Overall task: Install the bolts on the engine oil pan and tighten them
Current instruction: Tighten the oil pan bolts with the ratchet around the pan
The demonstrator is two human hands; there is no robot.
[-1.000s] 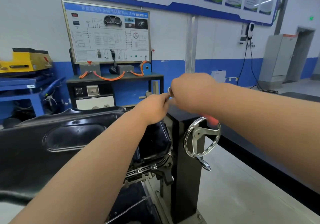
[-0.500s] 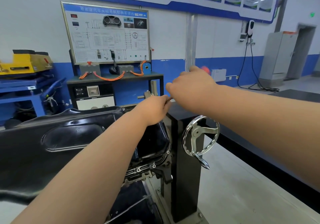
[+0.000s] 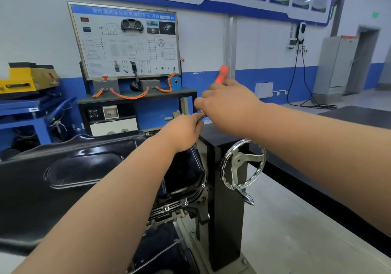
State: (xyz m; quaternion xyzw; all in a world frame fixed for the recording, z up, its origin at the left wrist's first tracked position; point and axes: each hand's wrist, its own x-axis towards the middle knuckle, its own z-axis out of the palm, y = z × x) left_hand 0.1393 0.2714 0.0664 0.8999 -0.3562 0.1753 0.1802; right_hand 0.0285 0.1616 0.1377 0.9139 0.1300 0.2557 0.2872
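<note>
The black engine oil pan (image 3: 84,167) sits upside up on an engine held in a stand, filling the lower left. Three bolts (image 3: 186,203) show along its near right flange. My left hand (image 3: 183,132) reaches over the pan's far right corner and grips the metal head of a ratchet wrench. My right hand (image 3: 226,106) is curled round the wrench's handle, whose orange-red end (image 3: 221,73) sticks up above my fingers. The socket and the bolt under it are hidden behind my left hand.
A chrome handwheel (image 3: 243,165) is mounted on the black stand post (image 3: 224,210) just right of the pan. Behind stands a training board on a bench (image 3: 127,42), with a blue table and yellow box (image 3: 27,78) at left. Open floor lies to the right.
My right hand has swung the wrench handle upward and away: its orange-red end was low near the handwheel, then rose above my fingers. My left hand stayed at the wrench head.
</note>
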